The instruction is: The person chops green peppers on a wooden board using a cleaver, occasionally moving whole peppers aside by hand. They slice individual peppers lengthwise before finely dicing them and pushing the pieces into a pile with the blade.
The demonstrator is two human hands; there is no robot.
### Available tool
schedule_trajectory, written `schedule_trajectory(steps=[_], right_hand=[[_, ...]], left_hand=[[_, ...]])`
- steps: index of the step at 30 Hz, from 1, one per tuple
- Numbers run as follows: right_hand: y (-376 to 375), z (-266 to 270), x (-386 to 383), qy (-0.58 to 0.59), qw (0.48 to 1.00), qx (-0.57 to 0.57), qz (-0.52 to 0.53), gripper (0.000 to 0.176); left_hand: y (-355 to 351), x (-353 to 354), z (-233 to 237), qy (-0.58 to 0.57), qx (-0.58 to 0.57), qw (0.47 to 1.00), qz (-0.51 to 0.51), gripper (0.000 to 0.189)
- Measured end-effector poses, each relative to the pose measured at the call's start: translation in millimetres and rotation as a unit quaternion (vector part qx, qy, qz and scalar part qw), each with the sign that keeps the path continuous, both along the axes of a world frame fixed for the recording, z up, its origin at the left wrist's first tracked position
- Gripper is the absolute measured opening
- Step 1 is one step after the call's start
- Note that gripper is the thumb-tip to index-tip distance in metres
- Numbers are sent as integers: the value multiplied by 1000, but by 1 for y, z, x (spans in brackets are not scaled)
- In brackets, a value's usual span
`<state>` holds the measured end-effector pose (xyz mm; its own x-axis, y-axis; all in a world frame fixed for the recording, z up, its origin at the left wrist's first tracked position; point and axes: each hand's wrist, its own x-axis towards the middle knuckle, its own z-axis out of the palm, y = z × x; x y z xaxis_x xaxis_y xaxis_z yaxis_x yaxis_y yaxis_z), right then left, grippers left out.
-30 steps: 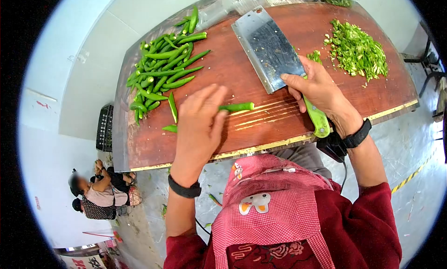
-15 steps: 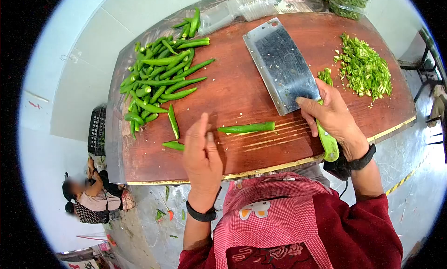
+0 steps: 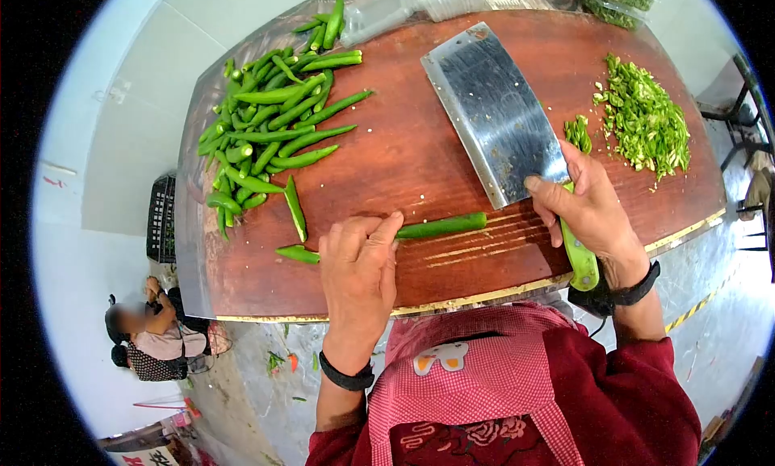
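A pale wall [image 3: 81, 305] and black crate [image 3: 161, 220] stand at your left. On your reddish bench [image 3: 404, 167], green peppers [image 3: 270, 127] lie heaped; your left hand [image 3: 355, 260] covers one end of a single pepper [image 3: 444, 225], its grip impossible to tell. Past pale score lines [image 3: 468, 254], your right hand [image 3: 593, 196] grips a cleaver [image 3: 500, 111]; then chopped pepper [image 3: 648, 123], striped floor tape [image 3: 696, 311].

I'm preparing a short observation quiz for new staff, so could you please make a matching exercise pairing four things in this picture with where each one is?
Column one
1. Cleaver
2. Chopped green pieces
3. Pile of long green peppers
4. Pink checked apron

Column two
A. On the left side of the tabletop
B. Worn over a dark red top
C. In the right hand
D. On the tabletop's right side

Pairs: 1-C, 2-D, 3-A, 4-B
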<state>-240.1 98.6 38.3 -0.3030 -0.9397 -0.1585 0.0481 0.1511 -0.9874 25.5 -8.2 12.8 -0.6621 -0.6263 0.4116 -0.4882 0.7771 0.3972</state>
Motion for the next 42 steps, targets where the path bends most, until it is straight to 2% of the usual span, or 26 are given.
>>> schedule_trajectory(steps=[2, 4, 6, 8, 9, 12, 14, 16, 18, 20, 22, 25, 27, 28, 30, 31, 38, 40, 42], right_hand=[[0, 3, 5, -8, 1000, 8, -13, 26], [2, 7, 2, 19, 999, 48, -13, 34], [4, 4, 0, -5, 999, 38, 6, 41], [2, 10, 2, 36, 999, 32, 27, 41], [1, 7, 5, 102, 994, 15, 16, 38], [3, 18, 7, 166, 985, 48, 27, 36], [18, 28, -2, 147, 988, 35, 36, 32], [32, 43, -18, 117, 985, 117, 41, 29], [44, 45, -31, 160, 973, 157, -62, 29], [54, 35, -51, 213, 964, 118, -107, 30], [58, 44, -48, 313, 937, 91, -125, 34], [58, 51, -31, 283, 949, 94, -97, 39], [53, 39, -20, 463, 878, -119, -12, 35], [52, 39, -14, 462, 879, -118, -11, 35], [49, 44, -2, 499, 863, -35, 73, 28], [46, 48, 4, 504, 858, -43, 84, 21], [33, 55, 13, 573, 804, -32, 157, 15], [31, 57, 16, 622, 759, -9, 194, 15], [32, 58, 19, 617, 763, 0, 190, 16]], left_hand=[[-7, 1, -1, -23, -98, 994, -43, 40], [-3, -1, 2, -6, -99, 994, -42, 40], [5, -12, 8, 13, -95, 994, -49, 39], [12, -20, 17, 18, -85, 995, -42, 34], [16, -26, 18, 25, -57, 997, -52, 34], [21, -40, 10, 15, -32, 996, -83, 34], [23, -45, 3, 27, -47, 995, -88, 32], [25, -44, 3, 20, -39, 996, -73, 29], [25, -45, 2, 41, -36, 996, -76, 27], [25, -46, 2, 58, -31, 995, -76, 25], [25, -49, 2, 68, -19, 994, -88, 22], [29, -54, 3, 80, 1, 992, -94, 20], [27, -56, 2, 86, 1, 991, -104, 18], [27, -56, 1, 88, -5, 990, -110, 17], [25, -54, 0, 88, -9, 989, -116, 16], [23, -53, 1, 88, 4, 989, -122, 16], [24, -53, 9, 76, 32, 992, -96, 18], [24, -60, 5, 102, 23, 989, -102, 19], [25, -65, 0, 128, 13, 986, -105, 20]])
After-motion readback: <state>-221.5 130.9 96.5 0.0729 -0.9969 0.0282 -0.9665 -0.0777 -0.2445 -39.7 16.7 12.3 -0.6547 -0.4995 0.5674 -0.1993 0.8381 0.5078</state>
